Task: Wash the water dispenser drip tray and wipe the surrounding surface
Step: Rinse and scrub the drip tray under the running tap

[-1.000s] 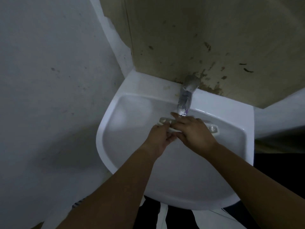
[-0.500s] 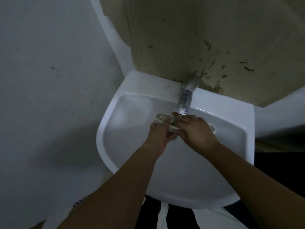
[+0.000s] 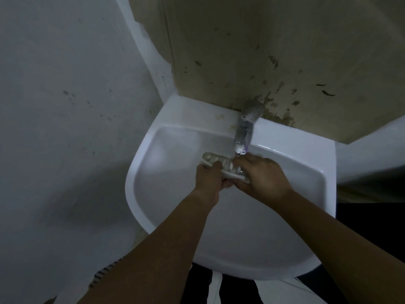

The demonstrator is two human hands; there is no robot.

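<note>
Drip tray [image 3: 215, 164] pale, flat, elongated plastic with oval slots; held tilted over glossy white basin [image 3: 166, 150], just below chrome tap [image 3: 244, 132] spout; left hand [image 3: 208, 177] curled around tray's middle from below; right hand [image 3: 263, 176] clasped over its right end, covering it; wall [image 3: 263, 51] behind tap matte beige, blotched with dark stains; side wall [image 3: 65, 106] rough grey.

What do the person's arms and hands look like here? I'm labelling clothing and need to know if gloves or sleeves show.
Both arms are bare to the frame edge: no sleeves. The left hand and right hand wear no gloves; no rings or watch visible.
</note>
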